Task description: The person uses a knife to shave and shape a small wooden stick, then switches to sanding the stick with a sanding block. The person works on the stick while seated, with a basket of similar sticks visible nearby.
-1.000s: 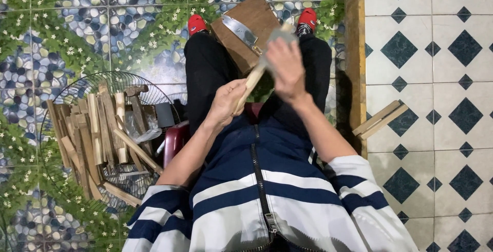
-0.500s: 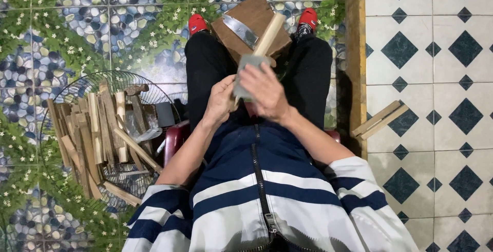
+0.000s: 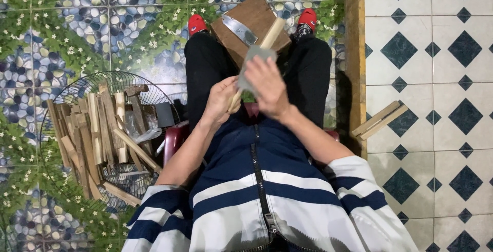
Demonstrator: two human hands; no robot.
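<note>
Over on the left there's a pile of wood strips (image 3: 92,139) heaped on a round wire fan guard (image 3: 67,90) lying on the floor. Moving in, the left hand (image 3: 221,100) has its grip closed around the low end of a pale wooden stick (image 3: 269,34), which angles up over the lap toward a brown wooden block (image 3: 251,16) by the feet. The right hand (image 3: 267,85) presses a grey sanding sheet (image 3: 254,59) against the stick, grip wrapped on the sheet. My guess at the risk: the stick is only pinched at one end, so a hard stroke could twist it loose or scrape the knuckles. Spare sticks (image 3: 380,119) lie on the tiles at right.
</note>
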